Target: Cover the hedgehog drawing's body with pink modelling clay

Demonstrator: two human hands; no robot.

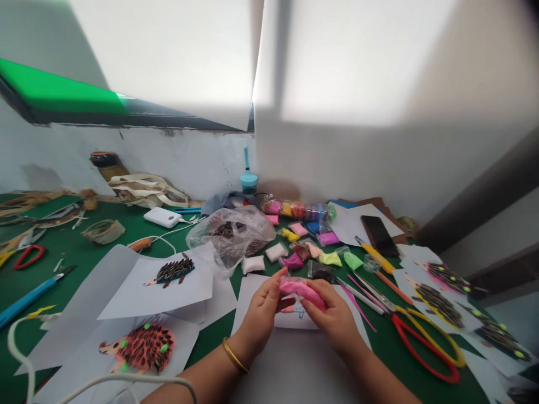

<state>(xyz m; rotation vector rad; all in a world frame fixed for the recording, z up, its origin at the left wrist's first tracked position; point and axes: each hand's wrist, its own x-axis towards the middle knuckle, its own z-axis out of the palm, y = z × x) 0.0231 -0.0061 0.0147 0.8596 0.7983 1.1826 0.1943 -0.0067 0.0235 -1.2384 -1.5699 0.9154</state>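
Note:
Both of my hands hold a bright pink packet of modelling clay (304, 290) in clear wrapping. My left hand (261, 310), with a gold bangle (234, 355) at its wrist, closes on the packet's left end. Around its right end the fingers of my right hand (334, 315) are closed, thumb in front. Just beneath lies a white sheet (248, 298) with a small drawing (300, 312), partly hidden by my hands. Beyond them are several small clay packets, among them a white one (253, 264), a magenta one (292, 260) and a black one (320, 271).
Red-and-yellow scissors (425, 342) and a yellow utility knife (377, 255) lie at right, near a phone (381, 235). A plastic bag of seeds (233, 238) sits behind. Hedgehog pictures (147, 348) lie on both sides. A white cable (126, 379) crosses the lower left.

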